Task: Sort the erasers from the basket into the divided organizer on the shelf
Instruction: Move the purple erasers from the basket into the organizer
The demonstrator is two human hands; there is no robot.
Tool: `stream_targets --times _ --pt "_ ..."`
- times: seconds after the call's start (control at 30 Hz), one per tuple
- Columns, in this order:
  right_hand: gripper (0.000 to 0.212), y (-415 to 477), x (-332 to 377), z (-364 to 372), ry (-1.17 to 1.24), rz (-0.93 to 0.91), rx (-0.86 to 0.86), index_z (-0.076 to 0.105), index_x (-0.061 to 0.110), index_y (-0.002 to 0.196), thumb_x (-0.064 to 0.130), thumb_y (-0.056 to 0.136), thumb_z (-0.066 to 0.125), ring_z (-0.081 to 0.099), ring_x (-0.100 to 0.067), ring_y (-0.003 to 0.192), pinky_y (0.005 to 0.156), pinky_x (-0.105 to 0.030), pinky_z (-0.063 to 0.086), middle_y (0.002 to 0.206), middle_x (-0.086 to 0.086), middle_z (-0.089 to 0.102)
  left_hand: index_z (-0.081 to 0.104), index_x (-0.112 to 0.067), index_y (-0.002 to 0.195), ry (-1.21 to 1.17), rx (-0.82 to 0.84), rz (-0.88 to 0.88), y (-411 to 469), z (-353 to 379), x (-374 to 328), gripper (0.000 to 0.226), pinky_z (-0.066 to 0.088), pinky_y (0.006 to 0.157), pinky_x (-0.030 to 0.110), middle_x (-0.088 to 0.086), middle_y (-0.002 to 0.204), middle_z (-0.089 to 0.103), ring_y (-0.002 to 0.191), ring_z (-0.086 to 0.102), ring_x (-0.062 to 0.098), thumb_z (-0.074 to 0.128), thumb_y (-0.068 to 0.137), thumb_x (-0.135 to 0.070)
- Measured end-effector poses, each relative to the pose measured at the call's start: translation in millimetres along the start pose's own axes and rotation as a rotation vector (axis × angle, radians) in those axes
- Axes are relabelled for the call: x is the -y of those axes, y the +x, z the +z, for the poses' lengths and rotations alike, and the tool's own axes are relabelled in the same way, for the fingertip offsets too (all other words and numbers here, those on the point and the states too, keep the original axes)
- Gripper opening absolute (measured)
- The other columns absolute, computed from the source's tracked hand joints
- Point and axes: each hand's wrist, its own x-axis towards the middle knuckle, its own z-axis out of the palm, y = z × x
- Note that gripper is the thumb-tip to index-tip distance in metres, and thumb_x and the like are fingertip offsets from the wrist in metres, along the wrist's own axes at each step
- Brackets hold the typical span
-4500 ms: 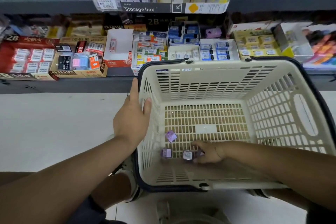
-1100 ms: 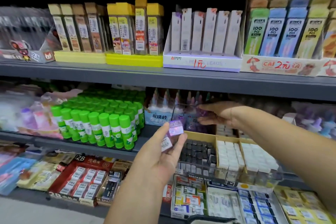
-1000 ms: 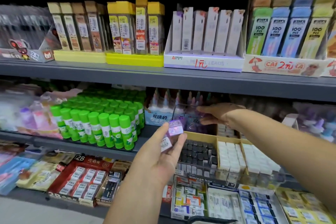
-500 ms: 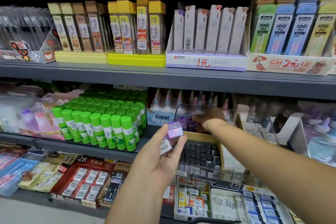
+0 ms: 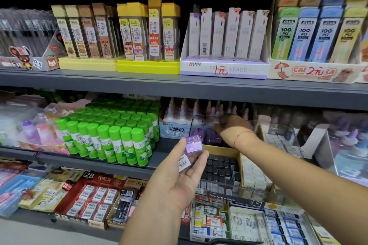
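My left hand (image 5: 179, 177) is raised in front of the shelf, palm up, and pinches a small purple eraser (image 5: 193, 145) with a white price tag. My right hand (image 5: 232, 125) reaches over the clear divided organizer (image 5: 229, 198) labelled "Storage box". Its fingers sit in the rear compartment among purple erasers (image 5: 211, 137). They are blurred, so I cannot see whether they hold anything. Other compartments hold black erasers (image 5: 219, 167) and white erasers (image 5: 253, 173). Only a dark strip of the basket rim (image 5: 235, 241) shows at the bottom edge.
Green glue sticks (image 5: 111, 135) stand in rows to the left of the organizer, with a box of glue bottles (image 5: 175, 128) behind it. Pencil lead boxes (image 5: 225, 45) line the upper shelf. Boxed erasers (image 5: 95, 195) fill the lower shelf.
The view rose from the basket to the shelf. In the last second my right hand moved left and down into the organizer's rear purple compartment. My left hand stayed put with its eraser.
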Motion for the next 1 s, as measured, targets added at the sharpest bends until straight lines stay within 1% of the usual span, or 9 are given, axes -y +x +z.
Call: stream_targets --times 0.1,0.17,0.23,0.33,0.47,0.57,0.7,0.83,1.0 --pt "0.014 -30 7 -22 0.386 -0.222 -0.016 0.065 0.020 0.101 0.026 0.092 0.057 0.060 -0.015 0.093 0.087 -0.024 0.039 0.097 0.003 0.066 0.065 0.009 0.100 0.042 -0.001 0.000 2 1 3 0.030 0.057 0.059 0.042 0.028 0.104 0.068 0.091 0.067 0.036 0.070 0.083 -0.015" --pt "0.015 -51 12 -40 0.514 -0.373 0.158 0.067 0.019 0.100 0.028 0.089 0.063 0.061 -0.008 0.081 0.072 -0.020 0.048 0.089 0.005 0.068 0.065 0.008 0.102 0.068 0.002 0.006 4 0 5 0.030 0.058 0.060 0.041 0.027 0.103 0.068 0.092 0.067 0.036 0.071 0.082 -0.013" --pt "0.021 -61 13 -49 0.562 -0.432 0.373 0.069 0.016 0.104 0.028 0.087 0.066 0.061 -0.002 0.077 0.066 -0.013 0.047 0.091 0.002 0.070 0.066 0.007 0.103 0.100 0.011 0.014 4 0 7 0.029 0.059 0.062 0.040 0.026 0.103 0.069 0.096 0.067 0.036 0.071 0.081 -0.011" --pt "0.025 -62 8 -54 0.601 -0.435 0.486 0.069 0.011 0.106 0.019 0.082 0.072 0.061 -0.007 0.078 0.075 -0.021 0.050 0.095 -0.010 0.071 0.065 0.009 0.105 0.138 0.036 0.025 4 1 11 0.029 0.059 0.062 0.038 0.026 0.105 0.068 0.101 0.066 0.036 0.070 0.080 -0.005" --pt "0.031 -61 1 -64 0.552 -0.468 0.586 0.068 0.013 0.107 0.013 0.077 0.076 0.059 -0.006 0.073 0.071 -0.019 0.050 0.086 0.002 0.070 0.065 0.010 0.103 0.171 0.095 0.009 2 4 15 0.025 0.060 0.065 0.036 0.025 0.100 0.070 0.102 0.066 0.034 0.067 0.082 -0.004" --pt "0.035 -48 -8 -72 0.453 -0.434 0.474 0.063 0.017 0.110 0.021 0.077 0.076 0.062 -0.013 0.082 0.086 -0.029 0.050 0.095 0.001 0.069 0.063 0.010 0.094 0.143 0.064 -0.005 4 5 17 0.019 0.058 0.065 0.043 0.027 0.094 0.069 0.094 0.067 0.032 0.066 0.084 -0.006" --pt "0.066 -22 -25 -72 -0.057 -0.215 0.151 0.037 0.024 0.139 0.036 0.083 0.070 0.051 -0.025 0.116 0.096 -0.027 0.040 0.132 -0.004 0.051 0.058 0.005 0.088 0.083 -0.038 -0.012 6 3 11 0.018 0.057 0.056 0.039 0.025 0.090 0.063 0.079 0.064 0.028 0.064 0.088 -0.012" --pt "0.036 -9 -33 -48 -0.158 -0.305 0.136 0.051 0.021 0.111 0.029 0.082 0.070 0.053 -0.022 0.092 0.072 -0.027 0.042 0.108 -0.003 0.059 0.056 0.002 0.084 0.072 -0.058 -0.015 6 0 9 0.019 0.056 0.050 0.030 0.020 0.081 0.061 0.071 0.061 0.023 0.063 0.090 -0.014" --pt "0.033 0 -36 -30 -0.221 -0.346 0.131 0.048 0.026 0.100 0.033 0.079 0.073 0.052 -0.017 0.084 0.067 -0.024 0.039 0.101 0.003 0.060 0.056 0.002 0.085 0.070 -0.058 -0.028 8 0 10 0.018 0.056 0.051 0.031 0.020 0.081 0.061 0.070 0.061 0.023 0.064 0.089 -0.014"
